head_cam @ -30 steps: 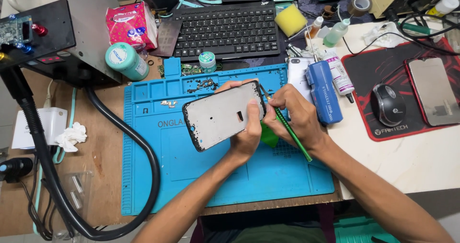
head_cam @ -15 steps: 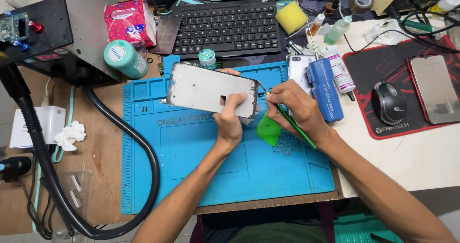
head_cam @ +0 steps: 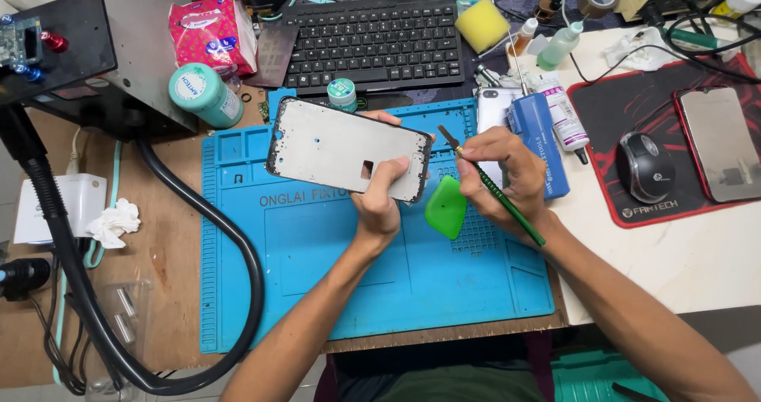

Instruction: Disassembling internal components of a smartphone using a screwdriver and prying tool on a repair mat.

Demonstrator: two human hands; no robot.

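Two hands work above the blue mat (head_cam: pixel 317 275) on the worktop. Left hand (head_cam: pixel 379 200) has its grip closed around a phone frame (head_cam: pixel 349 150), held tilted over the mat. Right hand (head_cam: pixel 499 168) pinches a thin green tool (head_cam: pixel 507 204) and a green pick (head_cam: pixel 445 206).

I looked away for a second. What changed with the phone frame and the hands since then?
The left hand tipped the phone frame from steeply tilted to nearly level and shifted it left, keeping hold. The right hand kept the green-handled tool and green pick. The blue mat stayed put.
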